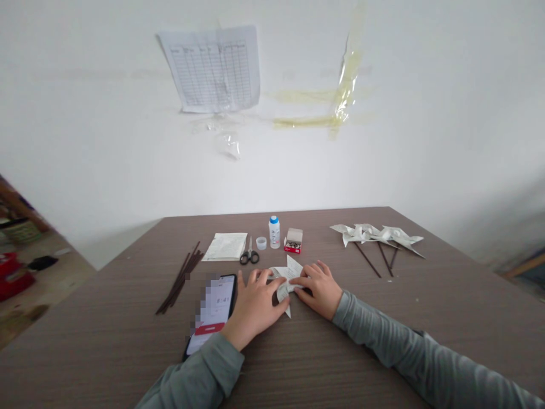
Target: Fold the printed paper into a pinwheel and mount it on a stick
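A paper pinwheel [293,267] with folded, pointed blades lies on the table between my hands. My left hand [259,301] grips its left side, with thumb and forefinger at the folded middle. From the right, the fingers of my right hand [320,288] close on the same paper and press near its centre. My fingers cover part of the blades. Just beyond are a small open box of pins [293,243], a white bottle with a blue cap [275,234], a small clear cup [261,243] and black-handled scissors [249,257].
Several paper pinwheels on dark sticks [374,234] lie at the right. At the left are a bundle of dark sticks [181,281], a stack of paper squares [225,247] and a phone [213,312] beside my left forearm. A white wall [323,176] borders the table's [383,352] far edge.
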Motion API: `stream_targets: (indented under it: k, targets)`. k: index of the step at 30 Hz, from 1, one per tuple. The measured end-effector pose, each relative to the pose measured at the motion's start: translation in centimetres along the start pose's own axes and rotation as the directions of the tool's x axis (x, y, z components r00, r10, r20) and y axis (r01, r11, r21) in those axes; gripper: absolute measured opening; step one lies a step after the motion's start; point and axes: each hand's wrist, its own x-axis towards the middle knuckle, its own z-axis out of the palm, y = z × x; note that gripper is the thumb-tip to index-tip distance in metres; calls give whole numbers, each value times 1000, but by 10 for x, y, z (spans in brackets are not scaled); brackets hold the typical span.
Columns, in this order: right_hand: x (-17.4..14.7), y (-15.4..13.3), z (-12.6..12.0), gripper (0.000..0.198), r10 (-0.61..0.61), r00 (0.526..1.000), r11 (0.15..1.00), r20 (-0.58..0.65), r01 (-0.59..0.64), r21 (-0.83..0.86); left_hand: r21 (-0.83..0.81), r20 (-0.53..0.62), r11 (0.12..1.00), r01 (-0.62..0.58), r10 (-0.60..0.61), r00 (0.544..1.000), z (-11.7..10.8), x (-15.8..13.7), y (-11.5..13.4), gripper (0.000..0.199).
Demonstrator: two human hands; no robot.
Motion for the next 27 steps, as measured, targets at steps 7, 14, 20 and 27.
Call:
stream_targets:
  k: [7, 14, 20, 27]
  targets:
    - [2, -3, -7, 32, 23, 998, 1000, 59, -23, 1, 7, -7, 1000, 16, -16, 1000, -1, 1, 2, 56]
    - [0, -4, -7, 33, 26, 998, 1000, 53, -25, -8, 5, -18, 1000, 13, -13, 1000, 2, 1, 3, 62]
    - [0, -3, -6, 32, 28, 998, 1000, 51, -28, 2, 7, -12, 1000, 15, -15, 1000, 2, 2, 3, 58]
    - [2, -8, -9, 34, 49, 996, 999, 81, -51, 13, -6, -25, 1000, 16, -16, 1000, 5, 2, 1, 58]
